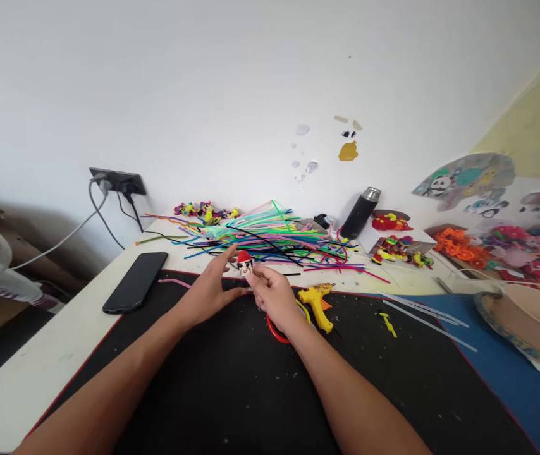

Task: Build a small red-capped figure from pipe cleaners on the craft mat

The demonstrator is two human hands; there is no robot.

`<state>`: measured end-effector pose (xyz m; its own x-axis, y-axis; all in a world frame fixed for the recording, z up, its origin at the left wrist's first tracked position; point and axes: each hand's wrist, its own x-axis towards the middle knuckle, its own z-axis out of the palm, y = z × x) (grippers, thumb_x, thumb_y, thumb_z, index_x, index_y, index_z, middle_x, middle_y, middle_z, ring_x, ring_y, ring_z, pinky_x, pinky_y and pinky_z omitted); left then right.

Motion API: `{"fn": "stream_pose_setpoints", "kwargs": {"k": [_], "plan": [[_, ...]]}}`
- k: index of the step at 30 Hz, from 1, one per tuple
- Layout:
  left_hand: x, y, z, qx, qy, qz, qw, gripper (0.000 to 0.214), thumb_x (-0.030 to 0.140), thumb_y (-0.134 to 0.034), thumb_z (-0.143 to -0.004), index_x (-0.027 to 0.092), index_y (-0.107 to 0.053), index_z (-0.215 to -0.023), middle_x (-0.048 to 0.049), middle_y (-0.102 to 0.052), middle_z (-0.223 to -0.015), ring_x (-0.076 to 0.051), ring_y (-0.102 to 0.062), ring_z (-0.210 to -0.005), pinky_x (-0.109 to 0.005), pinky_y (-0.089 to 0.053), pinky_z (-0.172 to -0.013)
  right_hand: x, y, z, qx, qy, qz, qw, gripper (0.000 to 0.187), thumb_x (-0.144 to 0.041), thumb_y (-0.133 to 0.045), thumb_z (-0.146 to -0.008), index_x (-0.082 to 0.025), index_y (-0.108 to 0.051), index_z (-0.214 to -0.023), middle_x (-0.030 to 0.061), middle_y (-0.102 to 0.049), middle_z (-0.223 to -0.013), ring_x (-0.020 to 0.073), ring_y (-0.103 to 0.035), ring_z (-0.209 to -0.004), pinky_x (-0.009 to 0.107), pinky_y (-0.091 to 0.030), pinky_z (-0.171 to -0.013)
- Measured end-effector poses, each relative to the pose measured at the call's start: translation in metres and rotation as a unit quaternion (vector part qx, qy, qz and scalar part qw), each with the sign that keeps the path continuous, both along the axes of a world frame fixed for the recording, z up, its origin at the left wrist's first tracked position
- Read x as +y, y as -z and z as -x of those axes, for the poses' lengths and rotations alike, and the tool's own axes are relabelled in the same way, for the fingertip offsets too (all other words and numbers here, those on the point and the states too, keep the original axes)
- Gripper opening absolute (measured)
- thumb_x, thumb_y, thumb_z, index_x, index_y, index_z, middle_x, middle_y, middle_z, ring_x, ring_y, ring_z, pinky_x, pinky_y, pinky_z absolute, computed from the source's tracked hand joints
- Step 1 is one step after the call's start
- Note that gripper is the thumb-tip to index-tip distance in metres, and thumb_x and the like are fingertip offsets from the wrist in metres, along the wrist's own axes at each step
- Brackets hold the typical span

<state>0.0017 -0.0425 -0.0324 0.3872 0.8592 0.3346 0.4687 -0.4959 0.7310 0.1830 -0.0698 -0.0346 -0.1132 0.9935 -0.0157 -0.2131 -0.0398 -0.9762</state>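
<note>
Above the black mat (232,392), my right hand (272,294) pinches a small doll head (245,264) with a red top, a white face and black markings. My left hand (210,287) is just left of it, thumb and fingers spread apart around the head's left side; whether a fingertip touches it I cannot tell. Beneath my right wrist a red loop (277,332) sticks out, the rest of it hidden. A yellow glue gun (318,306) lies on the mat to the right of that wrist.
A heap of coloured pipe cleaners (270,234) lies behind my hands. A phone (136,282) rests at left, a black flask (362,212) stands at back right. Clear glue sticks (429,323), a small yellow piece (387,325) and a round tray (492,316) are on the right.
</note>
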Motion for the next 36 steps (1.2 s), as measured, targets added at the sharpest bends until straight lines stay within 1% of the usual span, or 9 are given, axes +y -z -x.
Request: {"fn": "stream_pose_setpoints", "kwargs": {"k": [3,6,10,14,18,22,25,29,36], "plan": [[-0.005,0.000,-0.006,0.004,-0.009,0.012,1.000,0.087,0.036,-0.075,-0.087,0.034,-0.029,-0.161,-0.0121,-0.042,-0.163,-0.033,-0.052,-0.137,-0.052,-0.048,-0.108,-0.003,-0.005,-0.004,0.029,0.003,0.004,1.000,0.041,-0.054,-0.080,-0.079,-0.018,-0.066,-0.093,-0.0109,-0.040,-0.051,0.0057,-0.031,-0.039,0.023,-0.019,-0.038],[-0.007,-0.002,-0.008,-0.019,-0.016,0.015,1.000,0.082,0.037,-0.074,-0.088,0.032,-0.033,-0.159,-0.0121,-0.042,-0.163,-0.032,-0.055,-0.134,-0.051,-0.048,-0.110,-0.006,-0.009,-0.003,0.046,-0.014,0.020,0.999,0.040,-0.052,-0.080,-0.079,-0.018,-0.066,-0.093,-0.0108,-0.041,-0.050,0.0055,-0.030,-0.039,0.022,-0.016,-0.039],[-0.008,-0.002,-0.008,-0.053,-0.004,-0.002,0.999,0.079,0.037,-0.073,-0.090,0.031,-0.035,-0.158,-0.0114,-0.042,-0.162,-0.030,-0.049,-0.140,-0.049,-0.042,-0.116,-0.010,-0.010,-0.001,0.051,-0.034,0.035,0.998,0.041,-0.052,-0.080,-0.079,-0.017,-0.065,-0.096,-0.0109,-0.042,-0.049,0.0050,-0.029,-0.038,0.022,-0.017,-0.039],[-0.009,-0.001,-0.007,-0.058,0.002,-0.009,0.998,0.074,0.035,-0.072,-0.090,0.032,-0.037,-0.156,-0.0100,-0.044,-0.160,-0.029,-0.047,-0.143,-0.050,-0.039,-0.119,-0.011,-0.010,-0.001,0.041,-0.048,0.040,0.997,0.044,-0.054,-0.080,-0.078,-0.016,-0.065,-0.095,-0.0107,-0.042,-0.050,0.0044,-0.029,-0.038,0.021,-0.017,-0.040],[-0.009,-0.001,-0.005,-0.062,-0.005,-0.012,0.998,0.070,0.033,-0.072,-0.089,0.031,-0.042,-0.153,-0.0106,-0.050,-0.156,-0.029,-0.054,-0.135,-0.051,-0.044,-0.114,-0.011,-0.009,0.000,0.033,-0.047,0.048,0.997,0.050,-0.057,-0.082,-0.074,-0.015,-0.066,-0.098,-0.0114,-0.041,-0.048,0.0050,-0.029,-0.038,0.021,-0.016,-0.039],[-0.008,0.000,-0.002,-0.070,-0.010,0.000,0.997,0.069,0.032,-0.072,-0.088,0.030,-0.044,-0.150,-0.0113,-0.050,-0.155,-0.029,-0.058,-0.126,-0.052,-0.048,-0.110,-0.010,-0.007,0.000,0.027,-0.045,0.045,0.998,0.053,-0.059,-0.083,-0.072,-0.015,-0.067,-0.098,-0.0115,-0.041,-0.047,0.0055,-0.029,-0.039,0.021,-0.017,-0.039],[-0.007,0.002,0.000,-0.075,-0.012,0.001,0.997,0.067,0.033,-0.072,-0.087,0.029,-0.046,-0.149,-0.0109,-0.051,-0.154,-0.029,-0.060,-0.123,-0.052,-0.049,-0.109,-0.010,-0.005,0.000,0.025,-0.046,0.047,0.998,0.054,-0.059,-0.083,-0.072,-0.015,-0.066,-0.099,-0.0114,-0.041,-0.048,0.0056,-0.030,-0.039,0.021,-0.018,-0.039],[-0.007,0.003,0.001,-0.072,-0.012,0.005,0.997,0.064,0.034,-0.070,-0.088,0.028,-0.047,-0.147,-0.0116,-0.052,-0.152,-0.028,-0.061,-0.121,-0.051,-0.050,-0.107,-0.011,-0.006,0.001,0.019,-0.048,0.054,0.997,0.053,-0.058,-0.083,-0.073,-0.015,-0.067,-0.100,-0.0115,-0.040,-0.049,0.0054,-0.029,-0.040,0.022,-0.016,-0.040],[-0.008,-0.001,0.000,-0.073,-0.015,0.008,0.997,0.056,0.037,-0.070,-0.088,0.026,-0.053,-0.140,-0.0121,-0.059,-0.144,-0.029,-0.062,-0.121,-0.051,-0.052,-0.105,-0.012,-0.007,0.001,0.009,-0.052,0.053,0.997,0.049,-0.056,-0.082,-0.075,-0.015,-0.067,-0.098,-0.0113,-0.040,-0.050,0.0054,-0.029,-0.040,0.022,-0.016,-0.040]]}}
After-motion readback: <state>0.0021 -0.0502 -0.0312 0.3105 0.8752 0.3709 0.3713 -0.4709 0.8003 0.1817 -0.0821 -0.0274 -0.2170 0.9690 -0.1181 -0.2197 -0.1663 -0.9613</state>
